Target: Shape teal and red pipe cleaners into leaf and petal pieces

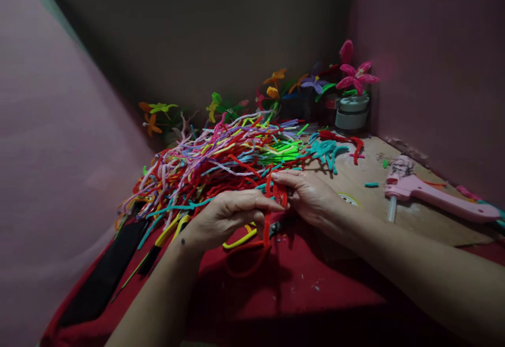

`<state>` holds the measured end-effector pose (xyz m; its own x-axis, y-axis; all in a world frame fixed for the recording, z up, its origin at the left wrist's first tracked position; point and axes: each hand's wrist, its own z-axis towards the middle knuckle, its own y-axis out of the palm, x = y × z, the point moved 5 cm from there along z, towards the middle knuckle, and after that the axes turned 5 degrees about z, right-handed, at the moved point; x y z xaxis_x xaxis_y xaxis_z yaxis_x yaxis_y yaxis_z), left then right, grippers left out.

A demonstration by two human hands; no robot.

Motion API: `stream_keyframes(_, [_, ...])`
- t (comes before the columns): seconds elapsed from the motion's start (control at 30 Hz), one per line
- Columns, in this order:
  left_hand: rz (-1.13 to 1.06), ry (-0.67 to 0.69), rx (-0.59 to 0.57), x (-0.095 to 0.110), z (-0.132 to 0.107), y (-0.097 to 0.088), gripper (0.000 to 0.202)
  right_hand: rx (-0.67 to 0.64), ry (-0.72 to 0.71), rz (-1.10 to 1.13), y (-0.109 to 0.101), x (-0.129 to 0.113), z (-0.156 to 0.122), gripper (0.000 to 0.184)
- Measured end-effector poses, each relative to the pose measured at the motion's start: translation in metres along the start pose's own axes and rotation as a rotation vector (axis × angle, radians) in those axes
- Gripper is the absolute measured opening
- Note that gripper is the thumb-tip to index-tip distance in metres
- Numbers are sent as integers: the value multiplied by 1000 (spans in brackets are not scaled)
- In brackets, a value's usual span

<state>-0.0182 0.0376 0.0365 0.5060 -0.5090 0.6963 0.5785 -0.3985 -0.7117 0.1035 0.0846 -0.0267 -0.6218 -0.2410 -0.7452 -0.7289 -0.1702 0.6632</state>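
Red pipe cleaners (268,226), bent into loops, hang between my two hands above the front of the table. My left hand (232,211) pinches them from the left, thumb and forefinger closed on the red strand. From the right, my right hand (305,194) grips the upper part of the same red loops with its fingertips. A loose red end curls down below my left fingers. Just behind my hands lies a large heap of pipe cleaners (221,147) in many colours. Yellow-handled scissors (241,240) sit under the red loops, partly hidden.
A pink glue gun (430,194) with a glue stick lies on a wooden board (379,179) at right. Teal pipe cleaners (327,152) rest beside the heap. Pipe-cleaner flowers (357,77) stand along the back. A black flat item (104,273) and yellow-handled pliers (168,231) are at left.
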Motion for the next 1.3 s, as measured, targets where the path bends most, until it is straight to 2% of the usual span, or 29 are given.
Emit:
stream_keyframes(0.2, [-119, -108, 154, -5, 0, -4, 15, -32, 6, -75, 0, 3, -1, 16])
stream_keyframes(0.37, [-153, -292, 294, -8, -4, -8, 18, -10, -7, -151, 0, 4, -4, 15])
stream_keyframes(0.43, [-46, -280, 374, -7, -5, -11, 18, 0, -16, -176, 0, 3, -4, 16])
stream_keyframes(0.57, [363, -132, 484, 2, -5, -12, 12, 19, -54, -246, 2, 1, -5, 16])
stream_keyframes(0.67, [575, -29, 449, 5, -4, -6, 11, 55, -64, -282, 1, 1, -5, 14])
stream_keyframes(0.77, [667, 21, 419, 4, -3, -1, 12, 69, -79, -296, -1, 2, -5, 13])
stream_keyframes(0.93, [870, 32, 385, 0, -2, 11, 19, 60, -154, -351, -3, 1, -5, 16])
stream_keyframes(1.1, [1101, 59, 321, 5, 0, 27, 22, 58, -91, -335, 0, 4, -7, 15])
stream_keyframes(1.2, [1131, 56, 247, 7, 2, 34, 17, 34, -16, -258, 3, 7, -9, 14])
stream_keyframes(1.3, [969, 103, 206, 8, 3, 36, 22, 26, 31, -193, 3, 8, -9, 15])
